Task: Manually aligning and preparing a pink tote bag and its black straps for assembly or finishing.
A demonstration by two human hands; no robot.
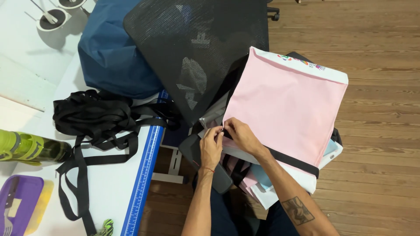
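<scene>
While the flat pink cloth bag (284,105) rests on the chair, both hands, left hand (211,146) and right hand (240,135), pinch its corner; its black strap (293,161) already lies across.

both forearms bare, no sleeves; thin red thread bracelet on left wrist; dark geometric tattoo on right forearm; left hand (211,146) and right hand (241,136) bare, no gloves or rings visible

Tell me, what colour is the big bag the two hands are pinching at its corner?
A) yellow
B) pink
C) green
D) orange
B: the left hand and right hand pinch the corner of a pink bag with a white top edge.
</scene>
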